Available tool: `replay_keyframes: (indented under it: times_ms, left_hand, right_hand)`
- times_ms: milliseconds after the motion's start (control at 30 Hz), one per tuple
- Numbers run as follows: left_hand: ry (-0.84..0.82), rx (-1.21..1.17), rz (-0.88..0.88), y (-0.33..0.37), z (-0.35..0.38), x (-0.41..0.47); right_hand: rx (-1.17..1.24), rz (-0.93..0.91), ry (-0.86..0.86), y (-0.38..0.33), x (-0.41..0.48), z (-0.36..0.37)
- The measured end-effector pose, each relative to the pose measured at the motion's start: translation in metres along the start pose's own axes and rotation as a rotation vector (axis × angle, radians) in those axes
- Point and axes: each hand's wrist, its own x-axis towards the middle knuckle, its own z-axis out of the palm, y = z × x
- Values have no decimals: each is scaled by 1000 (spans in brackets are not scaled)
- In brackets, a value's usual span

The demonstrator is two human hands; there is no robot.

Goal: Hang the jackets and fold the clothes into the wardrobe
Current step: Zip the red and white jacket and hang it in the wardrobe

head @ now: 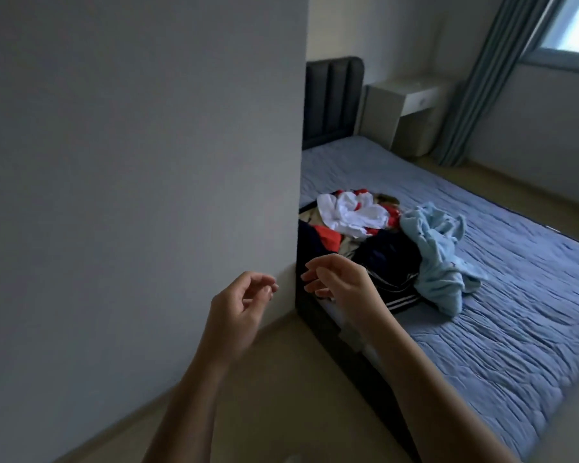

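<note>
1. bed (502, 329) with a blue quilted cover; dark headboard (331, 101) at its 11 o'clock end.
2. heap of clothes (378, 243) lies on the cover at the bed's 9 o'clock edge.
3. in the heap: white garment (348, 215) at 12 o'clock, dark striped garment (395, 265) at 6 o'clock, light blue garment (438, 262) at 3 o'clock, all touching.

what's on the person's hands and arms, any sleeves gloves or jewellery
Nothing worn shows. The left hand and right hand are ungloved, both forearms are bare to the frame's edge with no sleeve in view, and no watch, bracelet or ring is visible.
</note>
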Motion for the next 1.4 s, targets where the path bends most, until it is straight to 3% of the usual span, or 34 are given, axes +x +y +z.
replay_keyframes:
  times_ms: [367,800,1000,1267,1400]
  left_hand:
    - [-269,2,-41,-11,187,222]
    - [-249,31,-205,-58,341,406]
    - [-298,173,-353,-154,407,521]
    - [-456,369,-416,-359,542,701]
    - [-368,379,-567,-459,593,758]
  right_hand:
    - [50,220,279,73,153,-193]
    - [-120,350,154,175,364,-317]
    - [-261,463,175,259,480,-338]
    - [-469,525,182,463,645,-337]
    - [-621,534,129,560,685,-338]
